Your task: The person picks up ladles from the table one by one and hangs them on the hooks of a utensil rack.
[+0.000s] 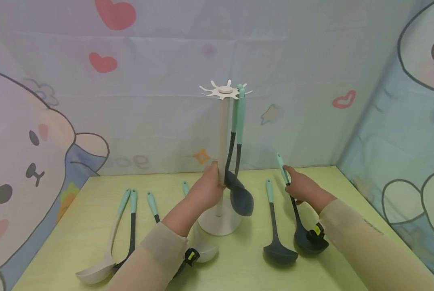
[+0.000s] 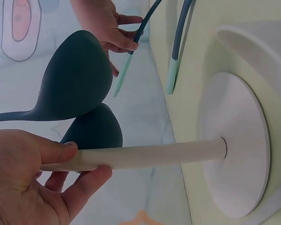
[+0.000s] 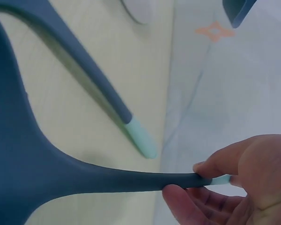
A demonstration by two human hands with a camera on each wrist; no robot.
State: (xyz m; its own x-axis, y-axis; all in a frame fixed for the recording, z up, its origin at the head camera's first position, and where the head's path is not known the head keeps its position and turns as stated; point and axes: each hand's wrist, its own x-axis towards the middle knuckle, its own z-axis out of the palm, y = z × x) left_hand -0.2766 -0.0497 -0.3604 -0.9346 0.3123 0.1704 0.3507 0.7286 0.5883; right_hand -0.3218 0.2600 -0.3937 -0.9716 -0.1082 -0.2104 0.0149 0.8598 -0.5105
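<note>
My left hand (image 1: 205, 188) grips the pole of a white utensil stand (image 1: 223, 129), thumb and fingers around it in the left wrist view. Two dark ladles with mint handles hang on the right of the stand's spoked top: a front hanging ladle (image 1: 242, 201) and a rear hanging ladle (image 2: 96, 131). To the right, my right hand (image 1: 305, 189) pinches another dark ladle (image 3: 14, 140) where its shaft meets the mint handle. That ladle slants with its handle end raised; whether its bowl touches the table I cannot tell. Left of it lies a similar dark ladle (image 1: 274, 226).
On the left of the yellow table (image 1: 68, 242) lie a white ladle (image 1: 97, 271) and a dark utensil (image 1: 132, 230). My left forearm partly covers another dark utensil (image 1: 153, 205) and a second white ladle (image 1: 206, 251). A patterned cloth (image 1: 166, 101) hangs behind the table.
</note>
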